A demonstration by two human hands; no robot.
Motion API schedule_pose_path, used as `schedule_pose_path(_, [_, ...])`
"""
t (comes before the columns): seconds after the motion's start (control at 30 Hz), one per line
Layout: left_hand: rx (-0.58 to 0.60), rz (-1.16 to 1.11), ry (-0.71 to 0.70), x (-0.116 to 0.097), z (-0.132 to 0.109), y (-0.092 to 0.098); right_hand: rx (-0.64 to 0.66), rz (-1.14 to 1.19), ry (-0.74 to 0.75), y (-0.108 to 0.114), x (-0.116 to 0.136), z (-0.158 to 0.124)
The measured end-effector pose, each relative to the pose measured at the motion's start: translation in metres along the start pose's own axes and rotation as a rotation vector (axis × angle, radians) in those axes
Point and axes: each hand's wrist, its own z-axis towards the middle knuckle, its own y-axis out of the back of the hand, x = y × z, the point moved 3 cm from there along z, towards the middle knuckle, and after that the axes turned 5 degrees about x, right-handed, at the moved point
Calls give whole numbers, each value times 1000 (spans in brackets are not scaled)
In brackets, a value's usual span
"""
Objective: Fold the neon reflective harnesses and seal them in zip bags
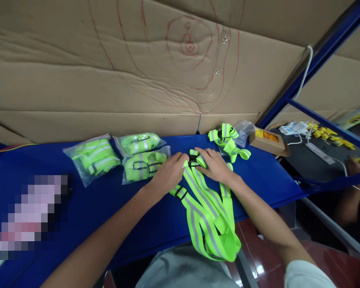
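A neon-green reflective strap harness with silver stripes and black buckles lies on the blue table, its loops hanging over the front edge. At its far end, my left hand has its fingers closed on the strap beside a black buckle. My right hand curls over the bunched strap just right of that buckle, its fingers wrapped round it. Part of the webbing is hidden under both hands. Another black buckle shows on a strap below my left hand.
Left of my hands lie bagged green straps, with two more bags beside them. Loose green straps and a cardboard box sit at the back right. A cardboard wall rises behind. Another person's hand is at far right, beyond the blue frame.
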Motion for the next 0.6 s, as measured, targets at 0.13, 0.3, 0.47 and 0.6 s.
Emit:
schedule_pose_path(0.13, [-127,-375,-32,4,-8,25,-5,243,188,28,8,-1])
schedule_pose_path(0.3, [-114,-311,99,9,-17,70,101,579,234,64,13,12])
schedule_pose_path(0.47, [-307,203,-17,-15,-19,110,158,663,198,102,23,28])
schedule_pose_path(0.6, [-270,146,-216,-27,-12,115,154,701,215,118,28,39])
